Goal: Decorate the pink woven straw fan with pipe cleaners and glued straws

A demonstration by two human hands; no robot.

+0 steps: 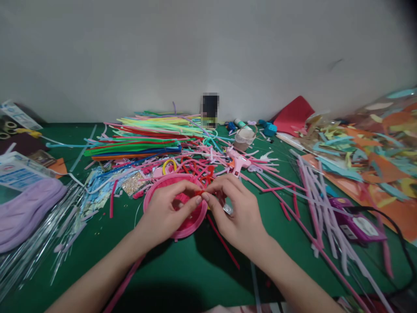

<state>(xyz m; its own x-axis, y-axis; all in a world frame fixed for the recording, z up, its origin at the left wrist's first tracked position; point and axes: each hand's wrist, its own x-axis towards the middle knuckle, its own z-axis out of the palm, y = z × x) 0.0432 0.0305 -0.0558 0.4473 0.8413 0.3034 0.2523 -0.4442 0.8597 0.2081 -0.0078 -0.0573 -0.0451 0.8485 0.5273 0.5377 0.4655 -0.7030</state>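
Observation:
My left hand (167, 213) and my right hand (234, 213) meet at the middle of the green table (182, 269), fingertips pinched together on a small red pipe cleaner piece (199, 192). Both hands hover over a pink round lid (192, 221) lying flat. A long red pipe cleaner (223, 241) lies on the table under my right hand. A small shiny metal object (228, 210) shows by my right thumb; I cannot tell what it is.
A heap of coloured pipe cleaners (143, 143) fills the back. A pink glue gun (239, 161) and a small cup (244, 138) lie behind the hands. Foam scraps (365, 161) cover the right, a purple device (355, 224) with a black cable too. Clear plastic strips (42, 234) and purple cloth (22, 208) sit left.

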